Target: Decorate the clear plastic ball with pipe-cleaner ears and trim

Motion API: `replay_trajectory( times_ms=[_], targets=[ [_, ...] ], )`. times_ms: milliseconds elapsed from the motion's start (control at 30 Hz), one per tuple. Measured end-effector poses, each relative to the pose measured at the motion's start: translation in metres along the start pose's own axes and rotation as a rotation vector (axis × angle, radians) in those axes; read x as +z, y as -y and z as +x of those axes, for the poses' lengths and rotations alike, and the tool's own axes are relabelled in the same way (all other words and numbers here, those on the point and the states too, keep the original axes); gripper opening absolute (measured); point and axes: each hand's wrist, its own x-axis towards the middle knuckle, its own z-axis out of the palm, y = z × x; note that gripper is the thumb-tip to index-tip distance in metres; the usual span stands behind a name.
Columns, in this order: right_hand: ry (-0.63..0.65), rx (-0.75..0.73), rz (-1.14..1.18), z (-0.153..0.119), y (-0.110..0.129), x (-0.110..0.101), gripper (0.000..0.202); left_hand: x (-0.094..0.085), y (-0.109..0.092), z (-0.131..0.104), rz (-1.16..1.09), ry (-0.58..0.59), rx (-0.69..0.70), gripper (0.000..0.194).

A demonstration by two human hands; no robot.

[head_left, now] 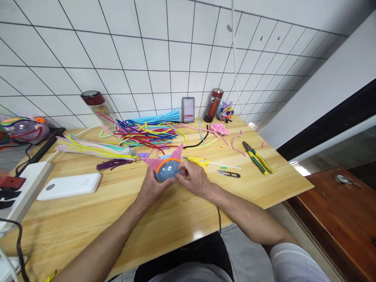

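A clear, bluish plastic ball (167, 171) with two pink pipe-cleaner ears and an orange band sits between my hands above the table. My left hand (152, 186) grips its left and lower side. Against its right side, the fingers of my right hand (192, 176) are pinched together; whether they hold a small piece or only the ball's edge is hidden. Just beyond my right hand lies a yellow hot glue gun (197, 161) with a white glue stick. Small thread snips (229, 174) rest to the right of it, and green-yellow pliers (257, 158) lie farther right.
Bundles of coloured pipe cleaners (147, 133) spread across the table's back. A glass bottle (98, 107), a phone (188, 109), a red flask (214, 105) and a finished decorated ball (226, 112) stand near the tiled wall. At left are a white power bank (69, 186) and a power strip (28, 192).
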Motion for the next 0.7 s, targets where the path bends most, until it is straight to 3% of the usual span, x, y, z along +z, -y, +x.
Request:
replay_trajectory(
  times_ms=[700],
  targets=[
    [0.018, -0.008, 0.016, -0.0024, -0.0002, -0.0027, 0.016, -0.0007, -0.0036, -0.0023, -0.013, 0.043, 0.024, 0.083]
  ],
)
